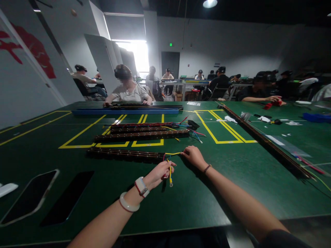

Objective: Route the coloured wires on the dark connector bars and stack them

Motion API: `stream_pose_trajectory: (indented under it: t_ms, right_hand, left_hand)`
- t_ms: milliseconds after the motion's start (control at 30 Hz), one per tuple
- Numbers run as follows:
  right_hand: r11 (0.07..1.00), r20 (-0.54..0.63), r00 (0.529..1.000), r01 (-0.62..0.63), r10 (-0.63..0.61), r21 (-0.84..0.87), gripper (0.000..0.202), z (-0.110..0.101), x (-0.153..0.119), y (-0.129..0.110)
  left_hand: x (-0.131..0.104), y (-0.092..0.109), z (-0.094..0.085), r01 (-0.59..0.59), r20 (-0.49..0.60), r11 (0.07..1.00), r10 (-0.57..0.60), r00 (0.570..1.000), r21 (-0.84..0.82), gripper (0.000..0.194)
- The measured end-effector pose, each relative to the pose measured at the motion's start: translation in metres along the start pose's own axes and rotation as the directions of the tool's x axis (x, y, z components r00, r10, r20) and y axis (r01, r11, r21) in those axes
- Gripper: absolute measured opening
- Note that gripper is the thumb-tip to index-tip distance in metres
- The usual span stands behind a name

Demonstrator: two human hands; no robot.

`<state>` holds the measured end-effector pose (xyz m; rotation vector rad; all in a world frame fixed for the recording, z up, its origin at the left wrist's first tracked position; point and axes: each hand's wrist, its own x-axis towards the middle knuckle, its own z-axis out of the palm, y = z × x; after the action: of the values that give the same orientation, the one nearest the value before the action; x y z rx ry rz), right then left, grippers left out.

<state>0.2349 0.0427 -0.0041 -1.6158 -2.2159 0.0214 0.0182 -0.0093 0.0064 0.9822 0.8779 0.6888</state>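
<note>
A long dark bar (pixel 126 154) with copper-coloured strips lies across the table before me, with coloured wires coming out of its right end. My left hand (pixel 159 172) is closed around wires just off that end. A yellow wire (pixel 170 172) with a ring terminal (pixel 171 185) hangs down by its fingers, and a bit of red shows under them. Further right, my right hand (pixel 193 156) pinches the tip of another yellow wire (pixel 172 153), which runs straight from the bar. The fingertips hide that wire's end.
Several similar bars (pixel 142 136) with loose wire ends lie beyond. Two phones (pixel 31 196) (pixel 68 198) rest at the left. Another long bar (pixel 263 139) slants along the right, near plastic bags and scraps. Across the table a person (pixel 129 88) sits behind a blue tray (pixel 124 112).
</note>
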Motion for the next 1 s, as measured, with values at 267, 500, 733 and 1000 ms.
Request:
stream_pose_trajectory:
  t_ms: [267, 500, 733, 1000]
  right_hand:
    - [0.919, -0.170, 0.903, 0.393, -0.393, -0.039, 0.023, -0.009, -0.026, -0.017]
    - [0.688, -0.090, 0.687, 0.725, -0.721, 0.025, 0.028, -0.015, -0.034, -0.036]
    - [0.752, -0.225, 0.767, 0.638, -0.601, 0.165, 0.026, -0.006, -0.031, -0.032]
    - [0.815, -0.280, 0.884, 0.458, -0.375, 0.356, 0.016, -0.012, -0.002, -0.063]
  left_hand:
    - [0.000, 0.001, 0.003, 0.050, -0.020, 0.999, -0.050, 0.999, -0.013, 0.028]
    - [-0.001, 0.000, 0.003, 0.047, 0.007, 0.990, -0.047, 0.999, -0.133, 0.031]
    - [0.003, -0.002, 0.000, 0.062, 0.039, 0.990, -0.058, 0.998, -0.130, 0.033]
    - [0.008, -0.009, -0.005, 0.025, 0.029, 0.992, -0.021, 0.999, -0.124, 0.016]
